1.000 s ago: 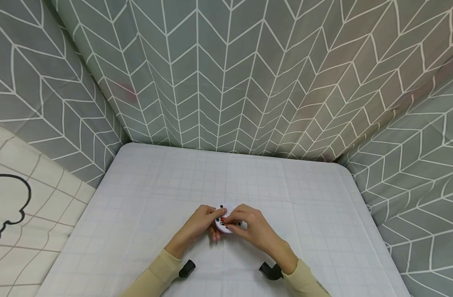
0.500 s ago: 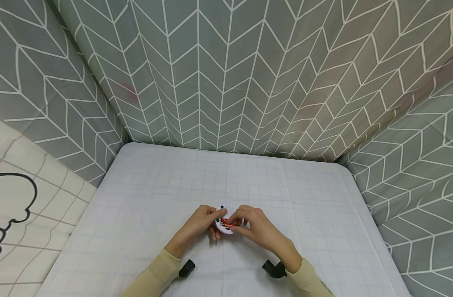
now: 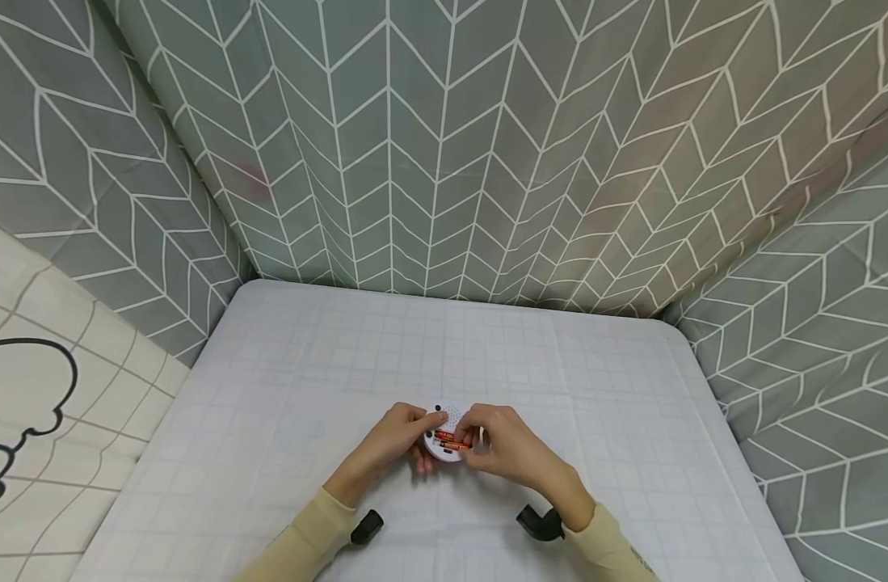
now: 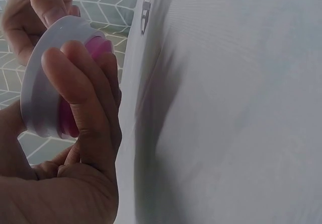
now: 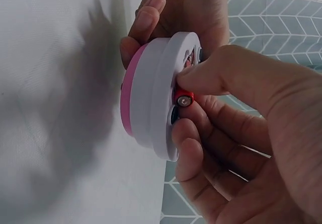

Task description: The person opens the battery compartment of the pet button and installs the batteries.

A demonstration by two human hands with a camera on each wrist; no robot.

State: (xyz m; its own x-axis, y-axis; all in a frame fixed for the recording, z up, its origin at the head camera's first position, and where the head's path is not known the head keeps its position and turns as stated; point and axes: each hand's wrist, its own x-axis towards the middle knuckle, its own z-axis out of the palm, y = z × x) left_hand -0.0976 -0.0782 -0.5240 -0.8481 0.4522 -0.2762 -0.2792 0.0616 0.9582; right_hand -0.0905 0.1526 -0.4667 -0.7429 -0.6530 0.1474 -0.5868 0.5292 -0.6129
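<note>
My left hand (image 3: 389,436) grips a round white device (image 5: 153,95) with a pink face on its far side, thumb on top and fingers beneath. Its back is turned up, with small speaker holes, dark round feet and an uncovered battery slot. Two red batteries (image 3: 454,445) lie side by side there in the head view. My right hand (image 3: 512,449) pinches one battery (image 5: 184,100) between thumb and fingers; its metal end points toward the palm and sticks out of the slot in the right wrist view. The left wrist view shows the pink face (image 4: 68,118) behind my left fingers.
The device is held above a table with a white cloth (image 3: 327,364). Grey patterned curtains (image 3: 429,162) stand behind and at the sides. Black wrist mounts (image 3: 367,527) show near both sleeves. A small metallic piece (image 4: 145,17) appears near the cloth's edge in the left wrist view.
My right hand has shifted slightly to the right, and more of the red batteries shows between its fingers and my left thumb. The left hand keeps its grip on the device.
</note>
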